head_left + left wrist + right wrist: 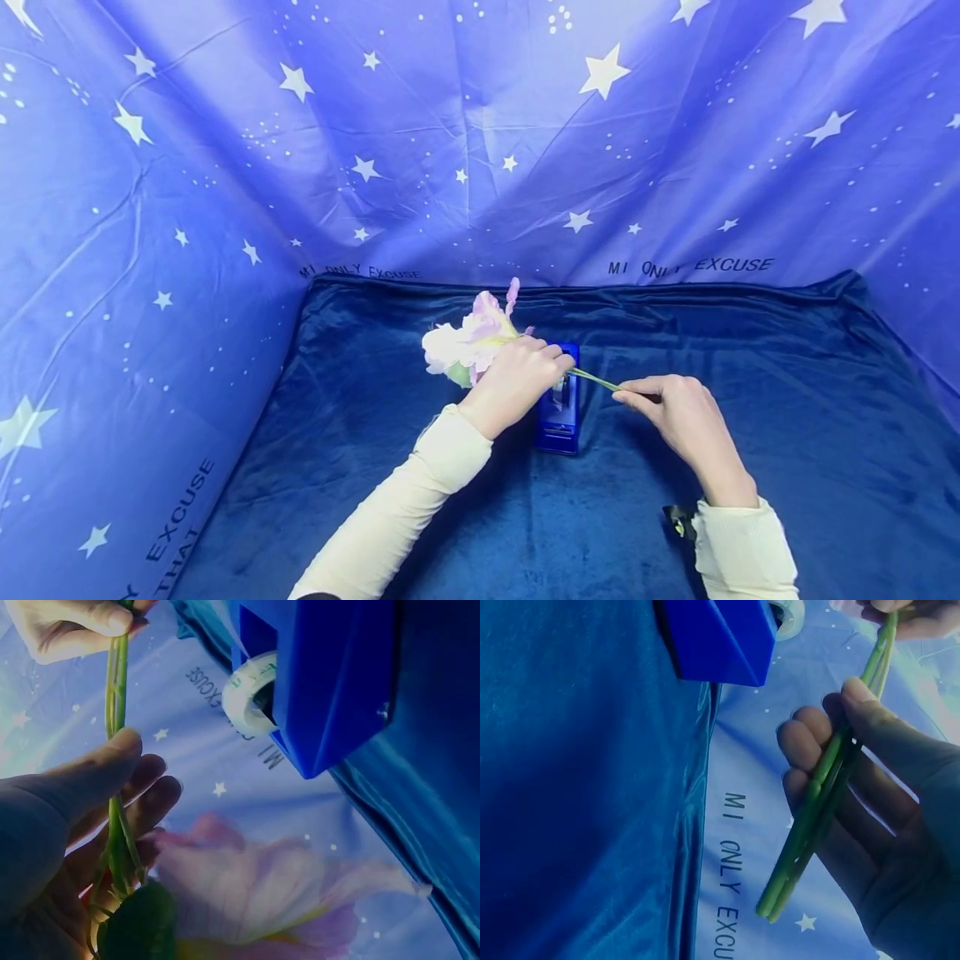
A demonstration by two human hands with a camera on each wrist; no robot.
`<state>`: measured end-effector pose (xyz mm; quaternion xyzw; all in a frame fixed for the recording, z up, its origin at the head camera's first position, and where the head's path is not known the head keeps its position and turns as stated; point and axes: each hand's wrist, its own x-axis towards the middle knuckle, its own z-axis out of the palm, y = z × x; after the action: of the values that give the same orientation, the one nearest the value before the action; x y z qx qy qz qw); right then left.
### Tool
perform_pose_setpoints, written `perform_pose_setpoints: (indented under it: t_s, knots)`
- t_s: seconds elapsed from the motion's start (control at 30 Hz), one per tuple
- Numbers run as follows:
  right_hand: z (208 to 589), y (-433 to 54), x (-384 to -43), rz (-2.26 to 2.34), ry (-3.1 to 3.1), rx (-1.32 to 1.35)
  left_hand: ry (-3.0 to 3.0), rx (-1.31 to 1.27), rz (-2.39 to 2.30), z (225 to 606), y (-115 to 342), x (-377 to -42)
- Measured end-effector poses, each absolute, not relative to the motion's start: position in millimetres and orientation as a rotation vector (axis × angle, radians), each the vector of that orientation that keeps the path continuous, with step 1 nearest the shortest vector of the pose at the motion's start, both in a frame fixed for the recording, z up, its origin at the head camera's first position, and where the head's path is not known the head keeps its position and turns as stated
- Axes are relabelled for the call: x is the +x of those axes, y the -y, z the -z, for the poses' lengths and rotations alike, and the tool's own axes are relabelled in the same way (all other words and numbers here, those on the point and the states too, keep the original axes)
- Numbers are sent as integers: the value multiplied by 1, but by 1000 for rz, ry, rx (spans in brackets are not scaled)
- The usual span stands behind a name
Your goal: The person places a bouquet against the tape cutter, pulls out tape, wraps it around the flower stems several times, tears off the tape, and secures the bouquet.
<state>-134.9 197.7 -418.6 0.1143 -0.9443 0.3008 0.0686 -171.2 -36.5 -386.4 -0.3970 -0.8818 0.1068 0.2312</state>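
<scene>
Pale pink and white artificial flowers [480, 329] lie sideways in the air, blossoms toward the left, above the dark cloth. My left hand [521, 375] grips their green stems [116, 690] just below the blooms; a green leaf [139, 926] shows beside its fingers in the left wrist view. Farther down, my right hand [686, 417] pinches the stems between thumb and fingers, and the cut ends stick out past its palm in the right wrist view. Under the left hand stands a blue tape dispenser [558, 437], partly covered by it. A roll of clear tape [247, 694] sits in the dispenser.
Dark blue velvety cloth [637, 517] covers the work surface. Purple-blue curtains [465, 108] printed with white stars and lettering enclose it at the back and sides. A black strap [678, 523] shows at the right wrist.
</scene>
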Motion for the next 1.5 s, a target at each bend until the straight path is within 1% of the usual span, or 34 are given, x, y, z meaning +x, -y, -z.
perform_pose_setpoints:
  t_s: [0.33, 0.53, 0.87, 1.17, 1.5]
  knots:
    - [420, -198, -133, -1058, 2836, 506, 2362, -1028, -288, 391, 54, -161]
    - [422, -201, -132, -1167, 2835, 552, 2345, -992, -226, 396, 65, -155]
    - [421, -201, -127, -1274, 2874, 613, 2370, -1041, -150, 403, 75, -142]
    - [424, -202, -125, -1273, 2898, 754, 2435, -1082, -121, 410, 83, -130]
    - [427, -205, -122, -1311, 2976, 799, 2494, -1107, -34, 418, 86, -122]
